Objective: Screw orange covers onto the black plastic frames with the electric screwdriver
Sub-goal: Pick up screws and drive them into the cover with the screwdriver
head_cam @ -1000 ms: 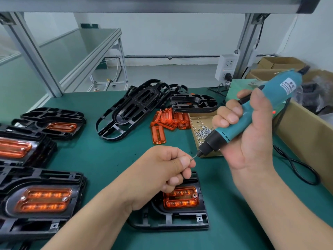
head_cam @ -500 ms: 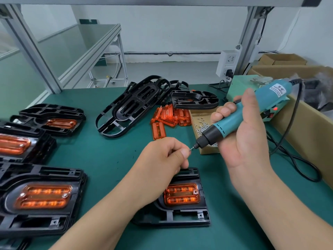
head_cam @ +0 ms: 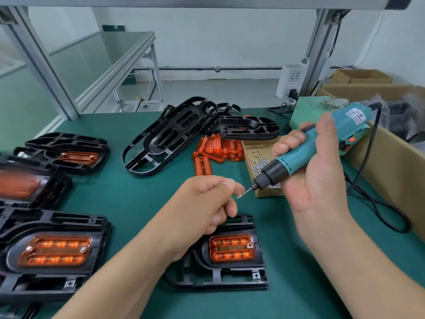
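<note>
The white label (head_cam: pixel 355 116) on the electric screwdriver (head_cam: pixel 299 156) is unreadable. The right hand (head_cam: pixel 318 173) grips it slanted, bit towards the curled left hand (head_cam: pixel 207 203); can't tell if that holds anything.

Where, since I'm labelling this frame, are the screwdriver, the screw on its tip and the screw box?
screwdriver (head_cam: pixel 293 160): head view, teal body above the black collar.
screw (head_cam: pixel 239 195): head view, on the bit's tip.
screw box (head_cam: pixel 268 193): head view, cardboard front wall.
</note>
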{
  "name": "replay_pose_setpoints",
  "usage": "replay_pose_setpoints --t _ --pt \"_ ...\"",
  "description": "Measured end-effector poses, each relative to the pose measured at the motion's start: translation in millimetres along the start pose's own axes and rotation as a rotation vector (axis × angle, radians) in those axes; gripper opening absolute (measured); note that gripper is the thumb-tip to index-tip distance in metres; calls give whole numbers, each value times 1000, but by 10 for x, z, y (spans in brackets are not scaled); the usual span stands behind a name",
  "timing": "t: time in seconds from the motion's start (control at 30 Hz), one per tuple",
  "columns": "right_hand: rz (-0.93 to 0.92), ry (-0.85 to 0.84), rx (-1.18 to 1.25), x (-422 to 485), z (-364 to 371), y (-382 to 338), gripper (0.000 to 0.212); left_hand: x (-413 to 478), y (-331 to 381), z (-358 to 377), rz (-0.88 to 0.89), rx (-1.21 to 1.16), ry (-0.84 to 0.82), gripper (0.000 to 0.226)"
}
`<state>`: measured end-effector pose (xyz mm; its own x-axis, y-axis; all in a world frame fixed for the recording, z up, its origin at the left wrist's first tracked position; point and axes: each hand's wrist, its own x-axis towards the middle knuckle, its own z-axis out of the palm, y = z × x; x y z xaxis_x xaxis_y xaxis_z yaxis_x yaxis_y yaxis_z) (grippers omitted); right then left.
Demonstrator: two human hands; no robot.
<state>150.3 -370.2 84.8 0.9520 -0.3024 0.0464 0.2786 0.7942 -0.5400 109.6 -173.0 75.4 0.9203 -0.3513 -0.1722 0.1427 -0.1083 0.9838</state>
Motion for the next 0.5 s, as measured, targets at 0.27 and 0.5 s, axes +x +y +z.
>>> replay_pose_setpoints --t 0.27,0.5 --pt "110 -155 -152 1 8 -89 16 1 5 -271 111 722 147 21" --pt "241 -355 -300 -68 37 -52 11 -19 -3 -195 53 1138 45 57"
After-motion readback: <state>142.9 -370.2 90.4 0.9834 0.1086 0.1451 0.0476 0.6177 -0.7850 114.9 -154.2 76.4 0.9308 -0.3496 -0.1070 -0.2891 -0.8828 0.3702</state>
